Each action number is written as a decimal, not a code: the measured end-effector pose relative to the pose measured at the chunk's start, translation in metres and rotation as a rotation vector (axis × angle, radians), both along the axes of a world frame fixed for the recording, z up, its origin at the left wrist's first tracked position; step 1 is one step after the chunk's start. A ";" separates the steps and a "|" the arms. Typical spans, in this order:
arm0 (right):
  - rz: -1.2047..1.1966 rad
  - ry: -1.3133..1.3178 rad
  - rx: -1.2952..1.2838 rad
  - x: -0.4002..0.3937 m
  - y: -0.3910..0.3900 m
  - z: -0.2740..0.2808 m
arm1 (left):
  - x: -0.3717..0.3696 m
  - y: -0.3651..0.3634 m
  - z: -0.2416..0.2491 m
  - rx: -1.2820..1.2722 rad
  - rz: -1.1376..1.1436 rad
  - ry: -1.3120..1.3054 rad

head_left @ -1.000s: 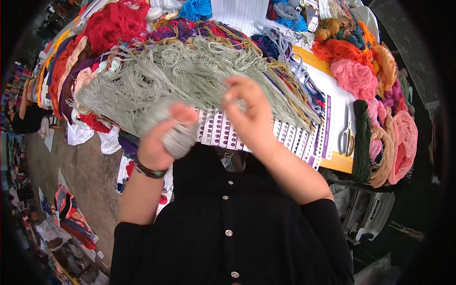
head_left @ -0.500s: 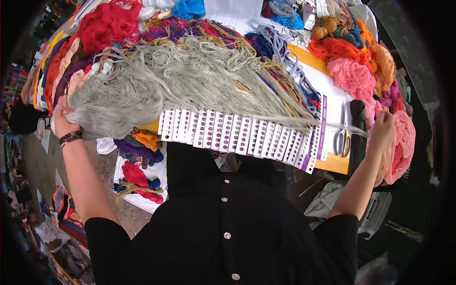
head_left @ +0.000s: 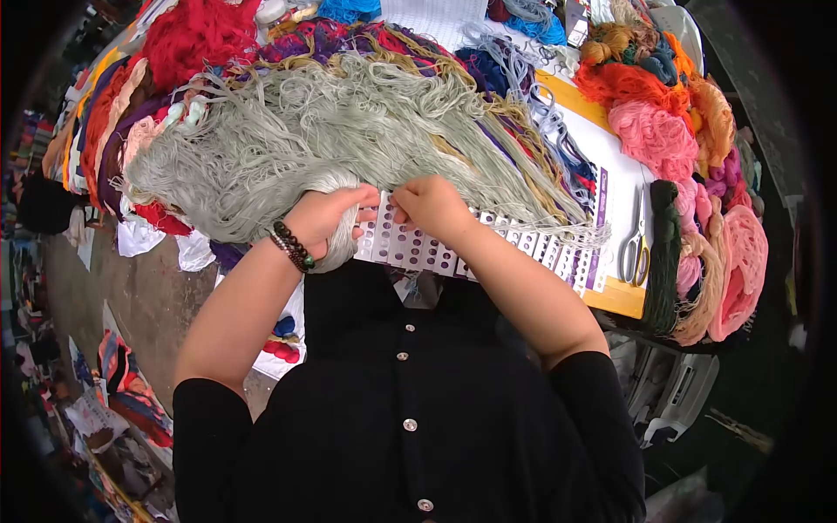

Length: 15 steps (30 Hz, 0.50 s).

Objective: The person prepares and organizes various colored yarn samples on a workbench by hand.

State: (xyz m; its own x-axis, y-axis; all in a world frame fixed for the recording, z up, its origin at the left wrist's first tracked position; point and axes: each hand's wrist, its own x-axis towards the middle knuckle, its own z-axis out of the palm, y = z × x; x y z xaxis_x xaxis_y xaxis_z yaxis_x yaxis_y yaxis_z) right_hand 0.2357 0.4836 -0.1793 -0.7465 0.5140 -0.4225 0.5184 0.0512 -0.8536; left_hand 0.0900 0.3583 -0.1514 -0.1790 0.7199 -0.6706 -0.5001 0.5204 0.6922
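A big spread of pale grey yarn (head_left: 288,148) lies across the table in loose, tangled strands. At its front edge my left hand (head_left: 321,218) has a gathered bunch of it, the strands wrapped about the hand and hanging below the palm. Just to the right, my right hand (head_left: 427,207) is closed in a pinch; whatever is in its fingers is too small to make out. Beneath both hands runs a row of white punched cards (head_left: 418,248) with purple print and round holes, partly covered by my right hand and forearm.
Grey-handled scissors (head_left: 636,253) lie on the white paper at right. Beyond them are a dark green skein (head_left: 663,248) and pink yarn (head_left: 741,270). Red yarn (head_left: 196,44) is heaped at the back left, orange yarn (head_left: 632,87) at the back right.
Both hands have come in from the far left and right sides to the middle front. The grey yarn at the left is now bunched in my left hand.
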 end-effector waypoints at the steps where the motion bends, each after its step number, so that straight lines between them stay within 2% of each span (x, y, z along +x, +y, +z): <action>1: -0.051 -0.014 -0.075 0.000 0.001 0.004 | 0.002 0.002 0.000 -0.003 -0.002 -0.002; 4: -0.074 -0.008 -0.106 0.000 0.003 0.008 | 0.014 0.011 -0.001 0.105 0.075 -0.052; 6: -0.093 -0.005 -0.113 0.001 0.004 0.014 | 0.026 0.018 -0.001 0.076 0.141 0.066; 8: -0.113 -0.004 -0.122 0.002 0.004 0.014 | 0.022 0.022 -0.013 0.117 0.148 0.057; 11: -0.110 -0.024 -0.144 0.000 0.005 0.010 | 0.024 0.026 -0.024 0.053 0.140 0.220; 13: 0.027 -0.011 0.346 -0.003 0.000 0.003 | 0.025 0.027 -0.026 0.030 0.110 0.272; 15: 0.042 -0.013 0.396 -0.001 -0.003 0.001 | 0.021 0.027 -0.029 0.010 0.082 0.325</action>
State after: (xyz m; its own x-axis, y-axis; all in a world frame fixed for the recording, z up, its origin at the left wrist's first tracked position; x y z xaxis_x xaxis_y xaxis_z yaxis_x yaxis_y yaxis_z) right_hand 0.2344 0.4803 -0.1781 -0.7661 0.6084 -0.2071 0.5194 0.3963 -0.7571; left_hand 0.1108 0.3855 -0.1803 -0.4402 0.7002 -0.5621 -0.2926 0.4799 0.8271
